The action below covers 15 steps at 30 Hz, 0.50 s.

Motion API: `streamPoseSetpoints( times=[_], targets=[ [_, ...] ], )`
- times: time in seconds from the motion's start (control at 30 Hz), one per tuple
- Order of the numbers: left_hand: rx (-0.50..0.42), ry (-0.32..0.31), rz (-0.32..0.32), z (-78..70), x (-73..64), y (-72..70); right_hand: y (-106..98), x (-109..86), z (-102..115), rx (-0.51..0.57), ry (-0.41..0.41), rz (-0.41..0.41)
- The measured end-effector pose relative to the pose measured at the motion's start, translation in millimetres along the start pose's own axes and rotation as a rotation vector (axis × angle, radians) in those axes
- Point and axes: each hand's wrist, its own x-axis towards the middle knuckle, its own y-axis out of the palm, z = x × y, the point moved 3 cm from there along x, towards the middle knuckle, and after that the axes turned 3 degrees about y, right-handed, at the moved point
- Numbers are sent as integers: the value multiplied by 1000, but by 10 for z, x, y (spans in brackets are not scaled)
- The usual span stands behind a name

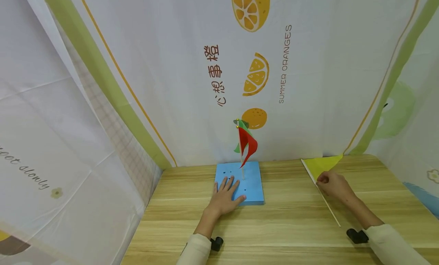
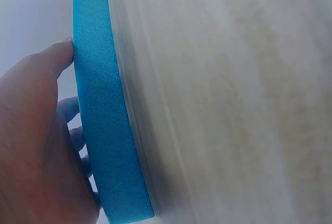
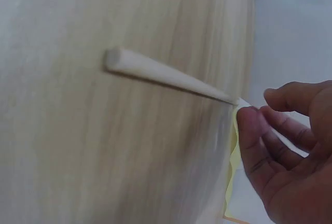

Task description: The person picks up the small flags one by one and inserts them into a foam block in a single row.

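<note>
My left hand (image 1: 224, 198) lies with fingers spread and straight on a light blue foam block (image 1: 253, 196), which has several small holes in its top. From the left wrist view, the block's thick side (image 2: 106, 105) shows with the thumb at its upper edge. A red flag (image 1: 247, 143) stands upright on its stick in the block, and a green flag (image 1: 236, 147) shows behind it. On the right, a yellow flag (image 1: 320, 164) lies on the table with its wooden stick (image 1: 330, 209). My right hand (image 3: 295, 146) has its fingertips right at this stick, thumb apart from the bent fingers.
The wood-grain table (image 1: 281, 227) runs back to a white curtain (image 1: 164, 66) printed with oranges. Another curtain (image 1: 61, 135) hangs along the left side. Black wrist mounts (image 1: 357, 236) sit by both cuffs.
</note>
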Motion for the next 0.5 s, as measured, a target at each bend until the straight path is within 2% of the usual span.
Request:
streamPoseSetpoints(
  times=[0.13, 0.33, 0.5],
  targets=[
    [3, 0, -4, 1, -1, 6, 29, -8, -43, -26, 28, 39],
    [-3, 1, 4, -14, -10, -6, 97, -44, -65, -10, 94, 131],
    [-10, 0, 2, -14, -7, -7, 144, -33, -68, -3, 112, 134]
  ],
)
